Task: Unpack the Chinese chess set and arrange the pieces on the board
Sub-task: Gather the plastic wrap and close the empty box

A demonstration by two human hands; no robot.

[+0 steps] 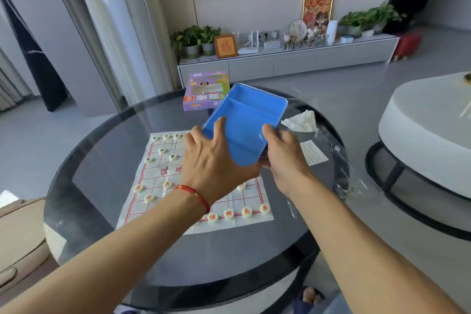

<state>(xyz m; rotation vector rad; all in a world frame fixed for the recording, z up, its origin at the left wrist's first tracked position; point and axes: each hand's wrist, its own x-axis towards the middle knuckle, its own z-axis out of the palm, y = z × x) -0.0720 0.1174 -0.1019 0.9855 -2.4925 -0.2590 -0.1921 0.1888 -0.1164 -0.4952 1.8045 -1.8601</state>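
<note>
Your left hand [211,158] and right hand [283,153] clamp blue tray [247,120], empty, tilted above board [153,181]. Long axis runs away from you toward purple box [204,92] beyond board. Pieces [229,213] sit on board.

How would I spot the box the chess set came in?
Start at the round glass table and look to its far edge, beyond the paper chess board. The purple box lies there, just left of the blue tray held up by both hands. It is the only purple, printed carton around.
</note>
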